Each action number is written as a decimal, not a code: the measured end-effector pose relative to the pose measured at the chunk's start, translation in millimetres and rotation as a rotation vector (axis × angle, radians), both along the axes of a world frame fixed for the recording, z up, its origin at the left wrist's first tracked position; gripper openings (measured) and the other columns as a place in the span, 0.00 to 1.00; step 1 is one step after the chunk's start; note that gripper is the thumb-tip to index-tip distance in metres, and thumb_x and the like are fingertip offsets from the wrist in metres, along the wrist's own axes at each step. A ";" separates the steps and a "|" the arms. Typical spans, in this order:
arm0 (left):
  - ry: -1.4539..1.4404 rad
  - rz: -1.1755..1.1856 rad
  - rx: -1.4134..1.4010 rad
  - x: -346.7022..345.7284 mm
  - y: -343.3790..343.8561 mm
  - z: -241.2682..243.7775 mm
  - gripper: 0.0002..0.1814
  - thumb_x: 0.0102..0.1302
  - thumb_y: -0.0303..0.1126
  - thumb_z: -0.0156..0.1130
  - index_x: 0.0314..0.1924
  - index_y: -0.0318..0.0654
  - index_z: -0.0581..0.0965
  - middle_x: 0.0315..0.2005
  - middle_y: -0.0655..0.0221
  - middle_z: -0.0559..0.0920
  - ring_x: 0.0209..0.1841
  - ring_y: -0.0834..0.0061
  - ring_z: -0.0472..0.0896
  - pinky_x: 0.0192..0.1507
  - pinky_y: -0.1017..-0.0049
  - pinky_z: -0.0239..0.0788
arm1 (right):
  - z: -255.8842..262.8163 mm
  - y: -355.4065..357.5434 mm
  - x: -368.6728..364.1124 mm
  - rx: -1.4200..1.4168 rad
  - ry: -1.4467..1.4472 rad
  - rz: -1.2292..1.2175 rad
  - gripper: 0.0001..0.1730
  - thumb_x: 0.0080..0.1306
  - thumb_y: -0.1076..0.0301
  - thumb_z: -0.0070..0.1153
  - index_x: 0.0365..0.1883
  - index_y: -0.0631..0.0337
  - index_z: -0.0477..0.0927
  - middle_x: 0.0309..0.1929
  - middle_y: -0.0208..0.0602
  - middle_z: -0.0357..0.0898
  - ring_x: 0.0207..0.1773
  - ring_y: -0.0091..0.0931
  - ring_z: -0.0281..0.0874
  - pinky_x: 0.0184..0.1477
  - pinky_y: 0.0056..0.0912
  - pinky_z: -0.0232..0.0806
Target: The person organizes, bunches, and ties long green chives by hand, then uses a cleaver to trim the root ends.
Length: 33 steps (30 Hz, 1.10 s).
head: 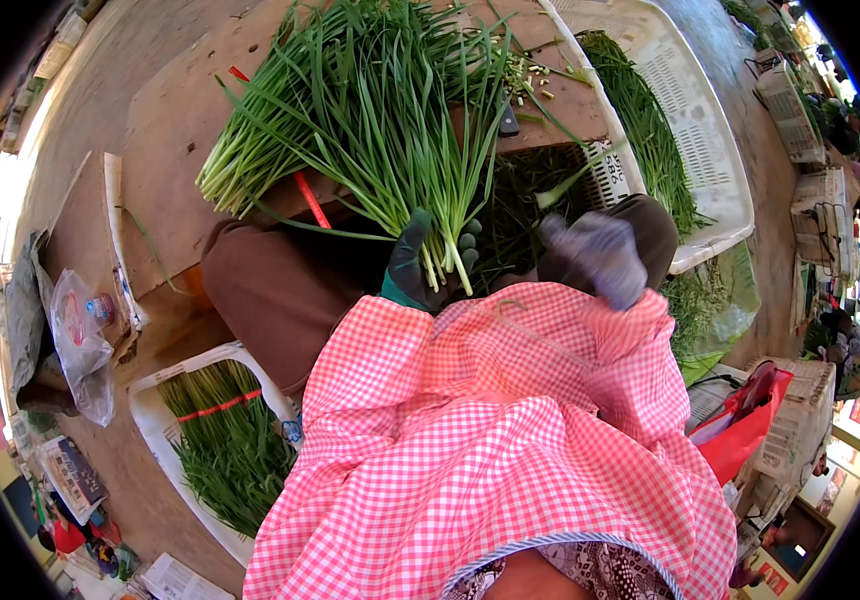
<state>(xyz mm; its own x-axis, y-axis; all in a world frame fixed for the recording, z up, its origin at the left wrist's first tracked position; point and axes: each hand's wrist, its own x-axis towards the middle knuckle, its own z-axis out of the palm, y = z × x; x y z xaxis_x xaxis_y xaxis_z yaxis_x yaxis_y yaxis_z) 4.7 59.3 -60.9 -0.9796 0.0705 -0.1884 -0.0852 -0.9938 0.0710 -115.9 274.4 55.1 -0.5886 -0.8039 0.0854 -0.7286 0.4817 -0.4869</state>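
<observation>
In my left hand (416, 259), gloved in dark green, is a small bunch of garlic chives (430, 187), held near its pale stem ends. The leaves fan away from me and overlap a larger heap of chives (257, 142) on the brown board (167, 112). Off to the right, my right hand (601, 255) in a grey glove is blurred by motion above my knee. Its fingers are too smeared to read. A pale green leaf (569, 184) shows just beyond it, apart from the glove. Loose dark trimmings (524, 195) lie below, between my knees.
A white crate (707, 142) with long greens stands at the right. At the lower left, another crate (146, 420) holds chives tied with a red band (218, 406). A red strip (311, 199) and a black handle (507, 120) lie by the heap. A red bag (745, 427) sits at right.
</observation>
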 end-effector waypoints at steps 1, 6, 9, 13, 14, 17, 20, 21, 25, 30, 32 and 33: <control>-0.012 0.007 0.026 1.8 -1.4 4.4 0.33 0.65 0.54 0.52 0.59 0.33 0.66 0.50 0.50 0.75 0.45 0.64 0.79 0.47 0.63 0.75 | -14.1 0.9 9.6 0.290 0.297 0.245 0.07 0.60 0.65 0.59 0.32 0.59 0.83 0.27 0.29 0.80 0.26 0.21 0.75 0.28 0.22 0.68; 0.014 0.000 0.129 6.7 -1.2 12.3 0.40 0.63 0.61 0.50 0.63 0.35 0.62 0.56 0.43 0.69 0.53 0.53 0.75 0.58 0.50 0.64 | -45.6 -54.1 81.1 0.209 -0.618 0.203 0.09 0.62 0.59 0.56 0.33 0.52 0.83 0.32 0.30 0.82 0.31 0.29 0.79 0.33 0.30 0.71; 0.080 0.023 0.115 4.2 4.3 19.0 0.42 0.62 0.63 0.49 0.65 0.38 0.60 0.57 0.40 0.67 0.54 0.48 0.73 0.56 0.48 0.65 | -36.4 -83.7 66.2 0.171 -0.648 0.260 0.11 0.62 0.57 0.55 0.34 0.52 0.82 0.30 0.31 0.82 0.31 0.30 0.80 0.33 0.29 0.71; -0.002 0.083 0.036 3.8 4.1 12.9 0.43 0.60 0.64 0.51 0.65 0.39 0.61 0.55 0.39 0.69 0.54 0.46 0.73 0.54 0.47 0.66 | -42.1 -93.1 62.7 0.236 -0.669 0.239 0.09 0.63 0.59 0.51 0.33 0.49 0.81 0.25 0.29 0.80 0.25 0.30 0.78 0.26 0.28 0.70; 0.003 0.088 0.034 2.0 4.1 14.0 0.44 0.59 0.65 0.51 0.65 0.39 0.61 0.55 0.39 0.69 0.54 0.46 0.73 0.54 0.47 0.66 | -44.0 -88.6 62.6 0.252 -0.592 0.300 0.09 0.63 0.59 0.51 0.34 0.50 0.81 0.25 0.29 0.80 0.24 0.30 0.78 0.25 0.28 0.69; 0.028 0.031 0.125 3.3 4.2 17.1 0.46 0.57 0.66 0.53 0.64 0.39 0.61 0.55 0.39 0.69 0.54 0.45 0.72 0.55 0.46 0.65 | -28.3 -77.0 62.5 0.185 -0.817 0.143 0.17 0.62 0.54 0.56 0.28 0.60 0.82 0.21 0.31 0.79 0.21 0.23 0.76 0.23 0.25 0.67; -0.056 0.105 -0.043 7.3 2.5 6.8 0.46 0.55 0.68 0.53 0.63 0.40 0.62 0.55 0.41 0.69 0.54 0.44 0.72 0.55 0.45 0.65 | 15.1 -85.1 53.9 0.189 -1.159 -0.264 0.22 0.60 0.52 0.60 0.22 0.65 0.81 0.18 0.30 0.78 0.19 0.17 0.73 0.23 0.21 0.65; -0.069 0.108 -0.017 6.8 3.5 8.0 0.45 0.56 0.68 0.52 0.63 0.40 0.63 0.53 0.44 0.71 0.52 0.46 0.73 0.54 0.46 0.66 | 12.4 -87.4 50.4 0.153 -1.079 -0.268 0.22 0.60 0.51 0.60 0.22 0.65 0.81 0.18 0.31 0.78 0.20 0.18 0.73 0.24 0.22 0.66; -0.128 0.125 0.062 4.6 8.5 18.2 0.42 0.58 0.67 0.51 0.62 0.42 0.65 0.50 0.50 0.75 0.49 0.51 0.76 0.52 0.50 0.68 | -14.7 -110.9 52.2 0.199 -0.510 -0.138 0.19 0.56 0.52 0.62 0.24 0.63 0.81 0.20 0.39 0.78 0.23 0.27 0.76 0.27 0.27 0.69; -0.160 0.156 0.080 3.0 10.5 17.2 0.41 0.56 0.68 0.52 0.60 0.45 0.68 0.51 0.54 0.75 0.47 0.53 0.76 0.51 0.51 0.68 | -35.5 -119.4 56.6 0.208 -0.476 -0.117 0.15 0.55 0.57 0.62 0.27 0.61 0.82 0.22 0.41 0.79 0.27 0.31 0.79 0.32 0.28 0.70; -0.118 0.126 0.117 -0.3 9.3 12.8 0.41 0.56 0.68 0.52 0.59 0.46 0.68 0.51 0.56 0.76 0.47 0.53 0.76 0.50 0.52 0.68 | -48.8 -105.3 51.1 -0.044 -0.487 -0.136 0.15 0.56 0.58 0.62 0.27 0.63 0.82 0.19 0.37 0.78 0.22 0.25 0.75 0.27 0.27 0.67; -0.099 0.114 0.136 0.1 8.8 10.5 0.41 0.56 0.69 0.51 0.59 0.46 0.69 0.51 0.57 0.76 0.46 0.53 0.76 0.50 0.52 0.69 | -43.1 -102.1 49.0 -0.028 -0.622 -0.198 0.17 0.57 0.56 0.61 0.27 0.63 0.82 0.20 0.36 0.79 0.22 0.24 0.75 0.27 0.27 0.68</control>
<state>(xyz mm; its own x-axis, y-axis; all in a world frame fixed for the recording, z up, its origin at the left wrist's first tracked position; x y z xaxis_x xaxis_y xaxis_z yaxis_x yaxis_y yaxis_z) 4.8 68.0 -50.4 -0.9598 -0.0088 -0.2807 0.0288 -0.9973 -0.0674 -66.9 172.3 12.0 -0.6717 -0.6774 -0.2999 -0.2054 0.5593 -0.8031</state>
